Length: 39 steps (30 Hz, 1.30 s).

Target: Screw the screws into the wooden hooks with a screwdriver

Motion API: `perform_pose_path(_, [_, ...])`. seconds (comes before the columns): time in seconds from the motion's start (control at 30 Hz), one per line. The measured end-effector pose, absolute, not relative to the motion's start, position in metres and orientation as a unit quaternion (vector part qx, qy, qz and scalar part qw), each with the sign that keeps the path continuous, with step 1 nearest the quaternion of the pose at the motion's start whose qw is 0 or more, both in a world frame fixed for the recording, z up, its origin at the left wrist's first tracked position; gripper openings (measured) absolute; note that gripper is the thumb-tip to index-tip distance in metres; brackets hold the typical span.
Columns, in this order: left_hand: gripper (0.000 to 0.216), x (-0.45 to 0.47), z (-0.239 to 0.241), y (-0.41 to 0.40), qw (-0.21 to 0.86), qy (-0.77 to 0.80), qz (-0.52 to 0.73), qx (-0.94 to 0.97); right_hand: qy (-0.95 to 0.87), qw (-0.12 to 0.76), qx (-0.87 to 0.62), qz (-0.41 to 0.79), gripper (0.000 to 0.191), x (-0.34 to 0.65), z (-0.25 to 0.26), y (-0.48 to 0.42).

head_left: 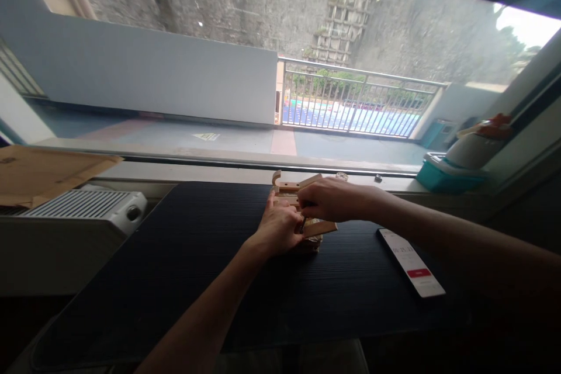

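Note:
A small wooden assembly (288, 186) stands on the dark table, mostly covered by my hands. Its far bar has dark holes, and a curved wooden piece (276, 177) rises at its left end. My left hand (281, 225) is closed around the near left side, fingers bent against the wood. Above it, my right hand (325, 198) is curled into a fist, with a thin dark rod-like tool (303, 224) showing below the fingers; its kind cannot be made out. A flat wooden strip (323, 228) sticks out to the right, over a shiny, wrapped-looking part (314, 242).
To the right, a phone (412, 263) with a running timer lies on the black table (175, 280). On the sill are a teal container (451, 175), a small dark object (378, 178) and a clear round item (342, 176). A radiator (87, 204) with cardboard (52, 172) stands left.

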<state>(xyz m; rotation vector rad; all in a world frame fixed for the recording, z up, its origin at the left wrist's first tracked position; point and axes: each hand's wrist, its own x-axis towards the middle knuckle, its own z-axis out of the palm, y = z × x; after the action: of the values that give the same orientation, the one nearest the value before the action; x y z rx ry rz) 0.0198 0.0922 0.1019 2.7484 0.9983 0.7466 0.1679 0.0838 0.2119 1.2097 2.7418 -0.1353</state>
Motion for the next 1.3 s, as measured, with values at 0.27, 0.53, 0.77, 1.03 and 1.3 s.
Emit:
perform_pose_path(0.27, [0.020,0.019,0.103,0.093,0.057,0.343,0.226,0.910,0.902,0.077,0.421,-0.050,0.020,0.169,0.223,0.084])
perform_pose_path(0.53, [0.023,0.020,0.100,0.094,0.056,0.349,0.226,0.908,0.916,0.068,0.386,-0.083,0.011,0.167,0.223,0.085])
perform_pose_path(0.77, [0.024,0.019,0.107,0.093,0.069,0.339,0.221,0.912,0.883,0.004,0.466,-0.060,0.025,0.168,0.207,0.086])
perform_pose_path(1.03, [0.053,-0.013,0.096,0.080,0.059,0.413,0.275,0.866,0.868,-0.105,0.474,-0.106,0.024,0.189,0.191,0.079])
perform_pose_path(1.3, [0.045,-0.006,0.069,0.079,-0.008,0.428,0.282,0.858,0.829,-0.244,0.486,-0.132,0.026,0.197,0.157,0.087])
